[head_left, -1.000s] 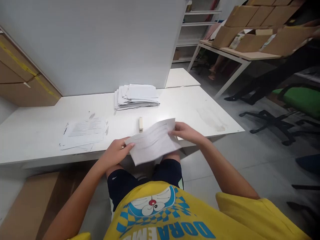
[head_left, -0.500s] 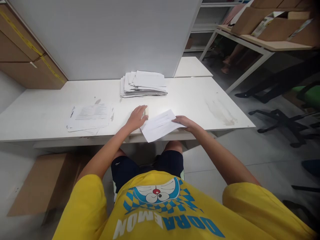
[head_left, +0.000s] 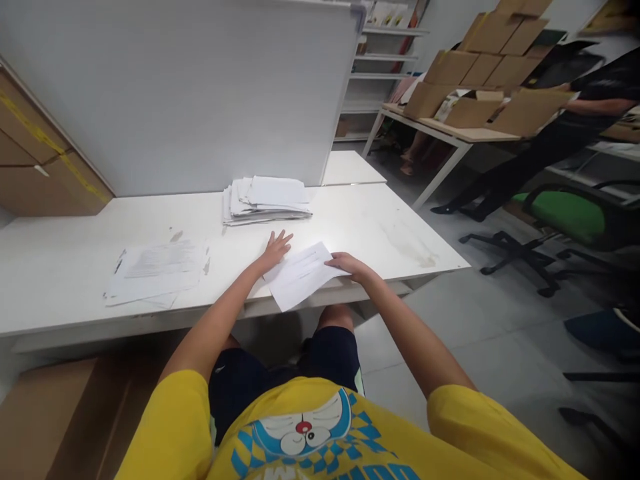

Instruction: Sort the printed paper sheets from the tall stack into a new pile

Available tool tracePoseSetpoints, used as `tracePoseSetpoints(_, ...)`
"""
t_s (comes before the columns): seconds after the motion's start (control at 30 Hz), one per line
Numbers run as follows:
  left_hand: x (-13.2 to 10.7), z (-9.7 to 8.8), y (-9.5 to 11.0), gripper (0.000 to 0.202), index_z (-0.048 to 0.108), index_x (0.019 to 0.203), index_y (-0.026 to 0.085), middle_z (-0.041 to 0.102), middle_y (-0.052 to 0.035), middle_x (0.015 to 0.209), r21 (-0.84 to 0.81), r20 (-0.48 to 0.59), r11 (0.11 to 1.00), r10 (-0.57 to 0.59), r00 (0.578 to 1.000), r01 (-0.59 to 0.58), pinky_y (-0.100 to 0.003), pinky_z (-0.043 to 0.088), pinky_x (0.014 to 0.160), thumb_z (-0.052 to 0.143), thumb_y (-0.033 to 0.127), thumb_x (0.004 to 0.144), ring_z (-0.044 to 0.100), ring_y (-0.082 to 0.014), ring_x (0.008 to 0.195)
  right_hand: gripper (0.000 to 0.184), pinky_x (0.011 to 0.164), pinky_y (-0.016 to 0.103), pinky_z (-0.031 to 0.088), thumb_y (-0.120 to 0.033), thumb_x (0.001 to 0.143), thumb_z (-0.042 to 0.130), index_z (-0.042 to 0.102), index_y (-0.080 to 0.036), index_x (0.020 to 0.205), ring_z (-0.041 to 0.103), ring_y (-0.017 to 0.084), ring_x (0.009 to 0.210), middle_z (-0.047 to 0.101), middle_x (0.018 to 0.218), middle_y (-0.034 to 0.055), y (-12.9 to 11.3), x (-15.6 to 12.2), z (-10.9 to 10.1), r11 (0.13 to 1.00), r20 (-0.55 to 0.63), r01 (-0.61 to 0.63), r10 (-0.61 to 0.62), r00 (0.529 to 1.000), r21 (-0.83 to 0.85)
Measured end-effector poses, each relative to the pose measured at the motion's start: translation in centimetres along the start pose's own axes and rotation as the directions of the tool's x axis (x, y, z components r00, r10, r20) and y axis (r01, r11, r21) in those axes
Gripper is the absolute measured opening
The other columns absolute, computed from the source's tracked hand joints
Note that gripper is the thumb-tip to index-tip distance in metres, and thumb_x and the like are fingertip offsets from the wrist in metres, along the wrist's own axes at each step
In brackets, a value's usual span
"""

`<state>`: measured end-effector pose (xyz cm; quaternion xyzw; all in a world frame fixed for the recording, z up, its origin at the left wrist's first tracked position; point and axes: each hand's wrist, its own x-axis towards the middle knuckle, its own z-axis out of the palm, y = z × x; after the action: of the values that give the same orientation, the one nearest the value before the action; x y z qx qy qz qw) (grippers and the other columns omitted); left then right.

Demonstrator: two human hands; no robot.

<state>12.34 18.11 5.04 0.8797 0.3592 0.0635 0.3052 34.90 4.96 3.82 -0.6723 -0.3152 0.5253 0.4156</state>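
Observation:
My right hand point(head_left: 350, 265) pinches the right edge of a white printed sheet of paper point(head_left: 299, 275), which lies tilted over the front edge of the desk. Whether it is one sheet or more, I cannot tell. At its upper left corner my left hand point(head_left: 277, 251) is spread, fingers apart, with nothing visible in it. Behind the hands stands a thick stack of papers point(head_left: 267, 200). Farther left, a flat pile of printed sheets point(head_left: 157, 270) lies on the white desk point(head_left: 345, 227).
A grey-white partition board point(head_left: 200, 93) rises behind the desk. Taped cardboard boxes point(head_left: 50, 180) stand at the left, and another carton point(head_left: 55, 413) is under the desk. At right are a person in dark clothes point(head_left: 530, 160), a green chair point(head_left: 570, 207) and a table with boxes point(head_left: 475, 130).
My left hand has opened and spread its fingers; the small beige thing beside it earlier no longer shows. The view has shifted up and to the right. The right hand still holds the sheet.

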Motion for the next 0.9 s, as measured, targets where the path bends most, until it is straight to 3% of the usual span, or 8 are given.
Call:
tracePoseSetpoints(0.1,0.3,-0.3,0.9,0.064,0.026,0.158,0.027,0.009,-0.0024,0.167,0.159,0.063,0.986,-0.053,0.997,0.043,-0.056,0.015,0.123,0.035,0.045,0.097,-0.007,-0.0322,0.155,0.003,0.056,0.022,0.046,-0.011,0.076,0.064,0.066,-0.013,0.078,0.061,0.015,0.061,0.070,0.069,0.0034,-0.1,-0.4,0.4,0.999,-0.009,0.039,-0.039,0.999,-0.030)
tracePoseSetpoints(0.27,0.8,0.4,1.8,0.063,0.029,0.155,0.020,0.011,-0.0092,0.168,0.307,0.016,0.950,-0.067,0.998,0.059,-0.058,0.010,0.123,0.037,0.038,0.095,-0.006,-0.0352,0.154,0.004,0.057,0.023,0.044,-0.016,0.073,0.066,0.064,-0.014,0.077,0.061,0.015,0.064,0.069,0.070,0.0029,0.2,-0.7,0.4,0.996,-0.029,0.053,-0.055,0.998,-0.078)
tracePoseSetpoints(0.53,1.5,0.9,2.1,0.057,0.040,0.149,0.017,0.025,-0.0117,0.165,0.339,0.035,0.933,-0.140,0.990,0.120,-0.058,0.018,0.121,0.041,0.034,0.094,0.002,-0.0389,0.154,0.008,0.060,0.024,0.046,-0.017,0.070,0.069,0.067,-0.013,0.077,0.062,0.017,0.066,0.071,0.074,0.0053,0.3,-0.1,-0.3,0.996,-0.018,-0.010,0.009,1.000,-0.084)
tracePoseSetpoints(0.73,1.3,1.7,2.1,0.065,0.037,0.150,0.011,0.026,-0.0152,0.164,0.317,0.012,0.939,-0.144,0.989,0.133,-0.056,0.019,0.121,0.046,0.037,0.090,-0.006,-0.0409,0.153,0.009,0.060,0.025,0.048,-0.019,0.072,0.067,0.068,-0.014,0.079,0.065,0.018,0.068,0.073,0.077,0.0070,0.2,-0.9,-0.5,0.998,0.117,-0.015,0.023,0.993,-0.066)
tracePoseSetpoints(0.9,1.6,0.7,2.1,0.068,0.033,0.153,0.012,0.029,-0.0144,0.163,0.242,0.084,0.961,-0.158,0.984,0.133,-0.056,0.018,0.120,0.038,0.043,0.093,-0.005,-0.0397,0.154,0.006,0.059,0.025,0.048,-0.017,0.071,0.067,0.067,-0.015,0.076,0.064,0.019,0.068,0.072,0.073,0.0072,-0.2,-1.0,-0.2,0.996,0.073,-0.044,0.049,0.996,-0.072)
